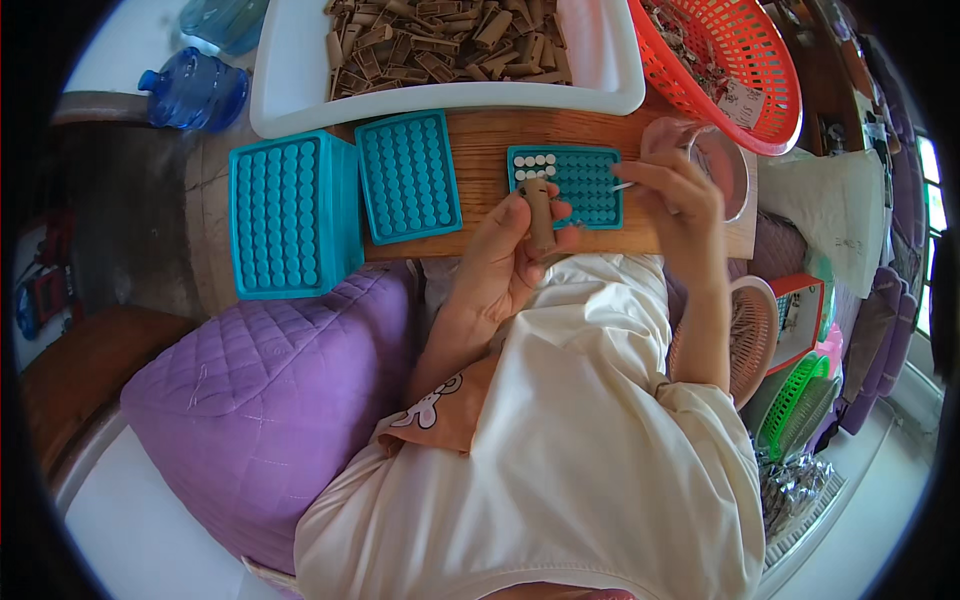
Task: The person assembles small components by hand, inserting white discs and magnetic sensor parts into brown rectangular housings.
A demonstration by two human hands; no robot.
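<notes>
My left hand point(500, 255) is closed round a brown hollow plastic piece point(540, 215), roughly tube-shaped and held upright. To its right, my right hand point(685, 200) pinches a small thin white piece point(622, 186) between thumb and fingertips, apart from the brown piece. Just beyond both hands lies a teal tray point(590, 178) with rows of round pockets. Several white round pieces point(535, 160) sit in its far left part. The brown piece and the left fingers hide the tray's near left corner.
A white tub point(450, 97) of brown plastic pieces stands at the back. At the left are a stack of teal trays point(345, 200) and a single teal tray point(408, 180). A red basket point(780, 90) and a pinkish bowl point(735, 175) stand at the right.
</notes>
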